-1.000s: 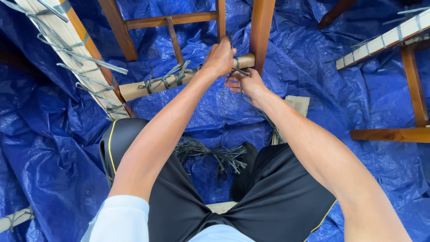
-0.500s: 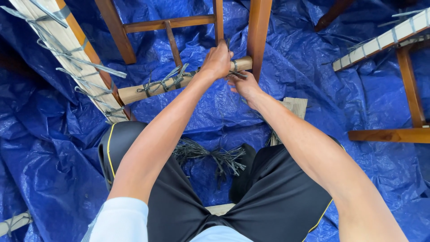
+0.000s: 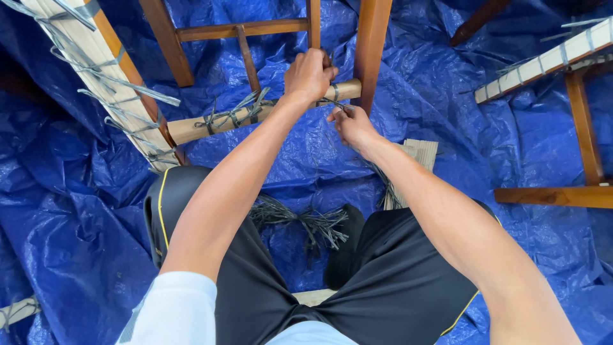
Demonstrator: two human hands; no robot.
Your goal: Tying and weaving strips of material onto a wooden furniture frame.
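Barely shifted since before: left hand (image 3: 311,75) fisted on grey strands (image 3: 332,102) at pale rail (image 3: 255,115), right hand (image 3: 349,124) pinching them.

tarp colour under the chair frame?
Blue: the crinkled plastic tarp covers the ground beneath the wooden frame. Head view, the only one, shows it.

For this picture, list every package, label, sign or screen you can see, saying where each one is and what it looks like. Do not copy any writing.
None: no package, label, sign or screen shows in the head view.
What is there: a blue tarpaulin on the ground, wooden frames, a pale round rail bound with grey strips, and a bundle of grey strips between the knees.
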